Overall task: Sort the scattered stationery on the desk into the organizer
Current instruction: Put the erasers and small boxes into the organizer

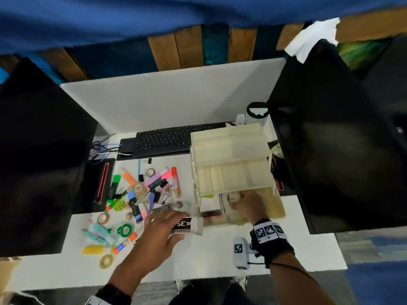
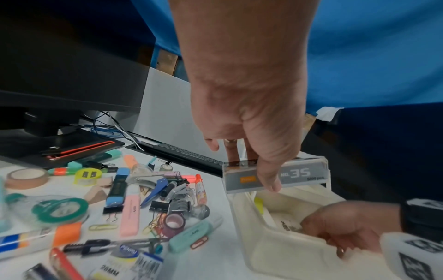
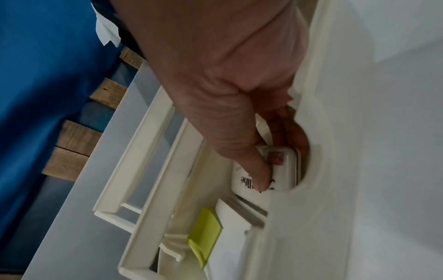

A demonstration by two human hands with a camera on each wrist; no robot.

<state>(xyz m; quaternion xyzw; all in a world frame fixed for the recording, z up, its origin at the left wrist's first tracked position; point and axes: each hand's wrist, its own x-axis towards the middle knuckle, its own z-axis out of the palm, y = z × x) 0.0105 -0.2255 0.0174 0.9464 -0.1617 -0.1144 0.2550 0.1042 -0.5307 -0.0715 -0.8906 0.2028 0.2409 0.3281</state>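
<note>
White worktop (image 1: 220,260) all the way across, and nearest the person the left hand (image 1: 158,232) pinches a grey staple box (image 1: 187,225) between thumb and fingers – the left wrist view shows "35" printed on it, held just above the near left corner of the organizer (image 1: 231,150). Right beside it, the right hand (image 1: 248,205) is down in the organizer's bottom drawer (image 1: 275,208), fingers and thumb curled round a small white box (image 3: 266,174) with black lettering I can't fully read. That drawer is pulled out toward the person; a lime-green sticky pad (image 3: 203,233) sits at its left end.

Left of the hands is the scattered stuff, still on the worktop: a green tape roll (image 1: 125,229), a yellow tape roll (image 1: 106,261), a glue stick (image 1: 120,247), mint highlighters (image 1: 101,233), then further back a pink highlighter (image 2: 130,214), a blue one (image 1: 131,195), a green one (image 1: 115,181), an orange one (image 1: 129,178), a red marker (image 1: 176,181) and black binder clips (image 1: 162,183) mixed through the pile – all well apart from the organizer.

Beyond that the organizer's 2 upper tiers stand cream and stepped. Behind the pile is a black keyboard (image 1: 163,139), with dark monitors (image 1: 39,161) on either side.
</note>
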